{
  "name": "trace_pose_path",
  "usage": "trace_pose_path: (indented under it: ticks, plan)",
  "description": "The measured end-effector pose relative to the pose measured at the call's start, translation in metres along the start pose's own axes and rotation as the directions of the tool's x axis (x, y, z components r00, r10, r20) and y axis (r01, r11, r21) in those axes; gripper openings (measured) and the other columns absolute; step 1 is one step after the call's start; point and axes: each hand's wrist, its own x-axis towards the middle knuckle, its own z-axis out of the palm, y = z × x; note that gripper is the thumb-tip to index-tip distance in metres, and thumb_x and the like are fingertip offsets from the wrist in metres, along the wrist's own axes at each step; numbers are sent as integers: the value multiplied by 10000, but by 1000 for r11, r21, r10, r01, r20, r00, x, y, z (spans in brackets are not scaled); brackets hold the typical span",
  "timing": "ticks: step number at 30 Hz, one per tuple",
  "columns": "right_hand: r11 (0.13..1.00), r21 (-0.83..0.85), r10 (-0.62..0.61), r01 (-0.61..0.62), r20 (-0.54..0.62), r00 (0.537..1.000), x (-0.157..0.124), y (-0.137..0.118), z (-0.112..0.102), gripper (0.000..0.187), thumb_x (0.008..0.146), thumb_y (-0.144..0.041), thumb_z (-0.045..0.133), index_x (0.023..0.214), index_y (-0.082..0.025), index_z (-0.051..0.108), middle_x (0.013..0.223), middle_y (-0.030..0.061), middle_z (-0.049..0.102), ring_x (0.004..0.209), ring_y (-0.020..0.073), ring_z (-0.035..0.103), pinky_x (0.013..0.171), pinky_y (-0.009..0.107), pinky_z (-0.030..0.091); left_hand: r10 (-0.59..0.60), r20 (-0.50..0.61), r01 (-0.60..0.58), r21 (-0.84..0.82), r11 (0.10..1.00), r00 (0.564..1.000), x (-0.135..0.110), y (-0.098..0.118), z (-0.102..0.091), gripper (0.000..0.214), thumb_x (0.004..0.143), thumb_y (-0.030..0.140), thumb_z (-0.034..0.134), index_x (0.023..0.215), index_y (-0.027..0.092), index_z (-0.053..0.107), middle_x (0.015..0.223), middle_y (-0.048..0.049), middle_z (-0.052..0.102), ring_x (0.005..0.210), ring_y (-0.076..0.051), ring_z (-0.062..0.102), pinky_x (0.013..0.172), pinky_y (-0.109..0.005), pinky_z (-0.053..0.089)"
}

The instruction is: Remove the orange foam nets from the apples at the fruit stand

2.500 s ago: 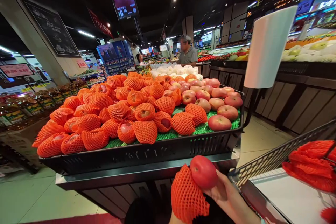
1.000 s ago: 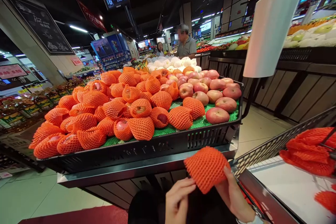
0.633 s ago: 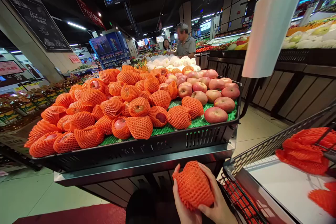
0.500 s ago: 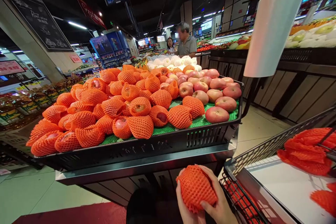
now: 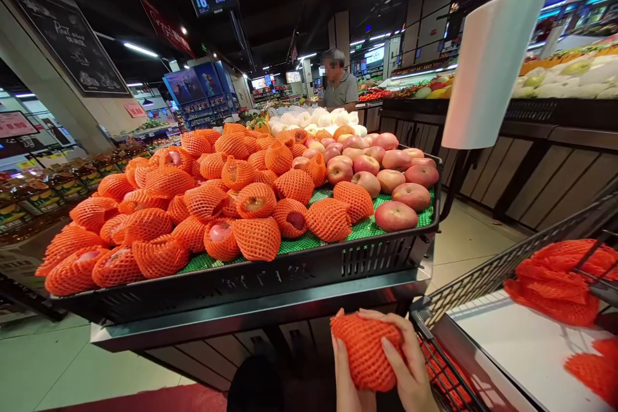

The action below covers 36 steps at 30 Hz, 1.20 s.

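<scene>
Just in front of the table (image 5: 270, 311), and lower than its metal edge, an orange foam net (image 5: 367, 351) is held between the person's two bare hands. The left grip (image 5: 345, 376) cups it from the left and from below. The right grip (image 5: 408, 360) is closed on it from the right, with fingers over the top and the thumb on the near side. So both are clamped on the same net, probably because this soft mesh gives way easily and needs support from two sides. It is held close to the body, maybe to be well seen and free of the black tray (image 5: 241, 282). On this tray, wrapped fruits (image 5: 255, 238) gather at the left and bare apples (image 5: 396, 216) at the right, which seems to separate the two sorts. Loose nets (image 5: 555, 290) lie over a white board (image 5: 506, 328) beside the hands, likely for easy reach.

As for its look, the held net is bright orange-red, with diamond-shaped openings and a ragged rim. Its round, full form suggests a fruit inside, but I cannot clearly see any skin.
</scene>
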Motion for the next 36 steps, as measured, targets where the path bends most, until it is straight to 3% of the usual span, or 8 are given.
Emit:
trace_pose_path:
  ticks: [4, 9, 16, 19, 24, 28, 31, 36]
  plan:
    - [977, -132, -140, 166, 185, 973, -7, 0, -3, 261, 990, -293, 407, 1192, -304, 573, 1294, 38, 603, 1240, 200, 550, 1073, 349, 436, -72, -79, 69, -38, 997, 994, 2, 0, 3, 380, 922, 400, 508, 955, 124, 766, 1029, -125, 761, 937, -217, 713, 892, -300, 543]
    - [966, -172, -132, 191, 304, 943, -13, 12, 4, 544, 952, -590, 341, 1385, -275, 442, 1550, 84, 321, 1385, 297, 383, 1144, 465, 335, -60, -127, 52, -66, 996, 990, 10, 12, -6, 409, 929, 402, 484, 933, 113, 773, 978, -142, 773, 910, -253, 722, 864, -358, 562]
    - [971, -148, -64, 187, 592, 803, 4, -2, 9, 699, 906, -657, 378, 1492, -287, 291, 1606, 122, 185, 1449, 338, 258, 1158, 548, 262, -76, -78, 66, -121, 990, 994, 19, 30, -27, 453, 923, 422, 436, 998, 123, 769, 1104, -133, 746, 1012, -249, 696, 967, -355, 509]
    - [940, -276, 33, 202, 661, 750, 14, -15, 11, 848, 768, -448, 739, 1480, -279, 311, 1613, 149, 114, 1442, 358, 267, 1149, 522, 301, -79, -103, 67, -119, 991, 992, 18, 35, -25, 443, 904, 459, 466, 1054, 157, 754, 1173, -124, 719, 1077, -276, 669, 1018, -397, 472]
    - [907, -228, -132, 354, 644, 754, 30, -37, 7, 851, 652, -113, 769, 1393, -275, 383, 1468, 137, 373, 1357, 285, 429, 1120, 406, 387, 131, -40, -133, -77, 988, 991, 11, 42, -9, 363, 877, 515, 519, 1138, 338, 699, 1302, -46, 658, 1199, -288, 597, 1013, -449, 470]
    - [856, -221, -319, 468, 486, 813, 84, -73, 1, 792, 692, -162, 752, 1374, -293, 372, 1460, 119, 354, 1360, 294, 408, 1118, 435, 380, 382, 24, -381, -33, 924, 924, 5, 59, 6, 511, 779, 627, 584, 1175, 318, 678, 1288, -109, 662, 1223, -265, 584, 999, -376, 473]
    - [838, -286, -399, 465, 260, 879, 158, -97, 8, 718, 753, -288, 743, 1364, -279, 367, 1435, 107, 406, 1370, 298, 379, 1151, 484, 312, 420, 1, -420, 38, 907, 908, 4, 73, 7, 484, 704, 513, 692, 1121, 268, 710, 1207, -151, 702, 1208, -257, 597, 1140, -403, 299]
    - [781, -535, -118, 322, 379, 918, 280, -100, 32, 642, 804, -354, 696, 1318, -87, 419, 1310, 179, 554, 1201, 291, 556, 1046, 444, 435, 422, 72, -428, 103, 898, 904, 5, 85, -11, 449, 691, 432, 696, 1093, 233, 719, 1173, -157, 716, 1209, -285, 595, 1194, -468, 138]
